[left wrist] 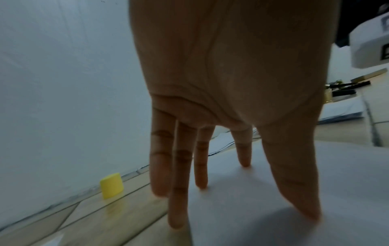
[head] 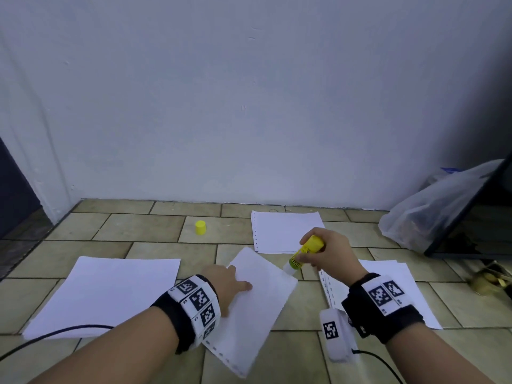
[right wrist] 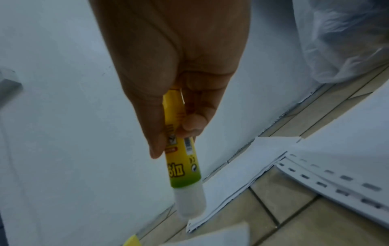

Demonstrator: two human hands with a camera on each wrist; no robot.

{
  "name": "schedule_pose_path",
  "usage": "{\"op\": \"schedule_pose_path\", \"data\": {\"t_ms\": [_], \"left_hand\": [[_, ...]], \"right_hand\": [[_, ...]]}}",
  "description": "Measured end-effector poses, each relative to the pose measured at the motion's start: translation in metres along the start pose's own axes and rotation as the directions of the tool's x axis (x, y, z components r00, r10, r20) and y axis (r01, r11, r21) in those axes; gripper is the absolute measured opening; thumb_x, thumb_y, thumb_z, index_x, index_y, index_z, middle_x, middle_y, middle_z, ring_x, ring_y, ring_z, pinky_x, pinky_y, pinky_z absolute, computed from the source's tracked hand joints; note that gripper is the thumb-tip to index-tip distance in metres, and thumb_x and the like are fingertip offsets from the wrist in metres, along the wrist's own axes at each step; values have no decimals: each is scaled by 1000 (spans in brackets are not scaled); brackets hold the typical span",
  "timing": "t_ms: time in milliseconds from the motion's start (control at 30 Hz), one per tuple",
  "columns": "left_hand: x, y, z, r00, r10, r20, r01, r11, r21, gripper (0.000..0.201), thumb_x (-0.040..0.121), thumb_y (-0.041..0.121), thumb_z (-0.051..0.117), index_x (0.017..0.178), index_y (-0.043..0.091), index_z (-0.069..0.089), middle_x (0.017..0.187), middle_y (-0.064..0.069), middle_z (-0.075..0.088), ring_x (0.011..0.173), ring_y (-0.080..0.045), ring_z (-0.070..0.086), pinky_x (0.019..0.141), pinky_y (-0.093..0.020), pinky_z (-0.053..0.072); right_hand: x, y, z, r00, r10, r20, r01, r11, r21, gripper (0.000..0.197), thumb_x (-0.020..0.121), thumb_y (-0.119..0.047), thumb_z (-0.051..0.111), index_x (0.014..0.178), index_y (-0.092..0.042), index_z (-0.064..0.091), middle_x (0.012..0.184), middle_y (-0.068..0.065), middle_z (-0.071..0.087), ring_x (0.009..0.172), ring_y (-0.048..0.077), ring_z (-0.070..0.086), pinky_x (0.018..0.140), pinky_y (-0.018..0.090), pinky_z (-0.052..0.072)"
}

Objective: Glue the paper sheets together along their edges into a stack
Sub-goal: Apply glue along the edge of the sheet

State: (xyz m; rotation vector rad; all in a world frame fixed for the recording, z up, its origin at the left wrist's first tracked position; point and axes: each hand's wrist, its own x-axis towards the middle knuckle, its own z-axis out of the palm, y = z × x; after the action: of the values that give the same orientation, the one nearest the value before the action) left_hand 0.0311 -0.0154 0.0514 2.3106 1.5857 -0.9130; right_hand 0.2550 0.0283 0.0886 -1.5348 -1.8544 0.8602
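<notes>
Pressing my flat left hand (head: 227, 286) on the sheet (head: 257, 306) on the floor, I grip the glue stick (head: 304, 253) in my right hand (head: 329, 253), its tip just beside the sheet's far edge.

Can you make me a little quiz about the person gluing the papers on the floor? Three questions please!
1. True or false: the yellow cap is still on the glue stick.
2. Which hand holds the glue stick? A) the left hand B) the right hand C) neither
3. Fill in the word: the left hand's straight fingers press down on the tilted ____ in the middle.

Key:
1. False. The cap stands on the floor tiles near the wall, and the stick's white tip is bare.
2. B
3. sheet
</notes>
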Motion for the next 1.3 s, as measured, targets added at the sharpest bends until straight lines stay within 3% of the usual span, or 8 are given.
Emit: {"op": "schedule_pose_path", "data": {"t_ms": [200,333,567,733,900,1000,1133,1300], "left_hand": [[-3,4,6,987,90,-132,-92,996,-14,79,82,40,71,145,15,30,155,-9,8,140,-28,16,104,-46,39],[0,0,14,990,70,-120,-97,968,-233,77,82,42,71,144,24,28,149,-5,19,135,-26,24,103,-46,40],[9,-3,16,992,-26,-123,-5,968,-249,79,84,47,66,148,25,24,147,-9,20,137,-29,18,101,-47,41],[12,-3,18,993,-22,-114,-10,962,-273,79,85,46,66,147,24,23,149,-8,19,136,-30,17,101,-48,41],[13,-3,17,994,-25,-107,-1,971,-240,78,85,47,65,146,24,23,147,-10,19,135,-32,18,98,-47,42],[13,-4,18,994,-22,-105,-4,971,-240,78,85,48,64,147,24,22,148,-10,18,136,-32,16,98,-48,43],[13,-4,19,994,-23,-105,-3,970,-242,79,85,48,64,147,25,21,149,-9,16,138,-32,15,101,-48,42],[12,-3,18,995,-30,-96,7,972,-233,78,85,47,65,146,24,23,148,-10,18,137,-33,16,100,-49,42]], "right_hand": [[9,4,11,999,43,-9,-43,999,23,23,72,-12,81,85,-12,62,71,4,62,49,13,56,45,18,45],[19,7,19,998,60,-5,-60,998,-13,22,74,-14,79,85,-16,61,82,9,63,58,17,57,51,24,49],[32,-2,42,999,13,48,-8,993,-122,21,79,-13,70,83,-27,55,93,5,63,86,24,63,72,30,53],[42,-12,67,993,-50,111,68,984,-164,18,82,-16,69,91,-24,56,92,-1,57,84,14,51,58,13,35],[52,-26,88,976,-104,192,144,967,-209,20,85,-15,66,104,-16,59,94,-1,53,84,16,48,60,19,34],[55,-32,91,967,-118,226,176,950,-257,21,87,-14,64,108,-13,59,93,1,53,84,16,47,56,14,32],[53,-36,80,946,-87,311,200,914,-353,23,87,-15,64,110,-14,59,101,5,56,85,16,47,55,12,31],[39,-40,51,897,-30,441,260,843,-471,26,84,-19,67,109,-16,61,96,-3,49,87,13,46,57,13,32]]}}
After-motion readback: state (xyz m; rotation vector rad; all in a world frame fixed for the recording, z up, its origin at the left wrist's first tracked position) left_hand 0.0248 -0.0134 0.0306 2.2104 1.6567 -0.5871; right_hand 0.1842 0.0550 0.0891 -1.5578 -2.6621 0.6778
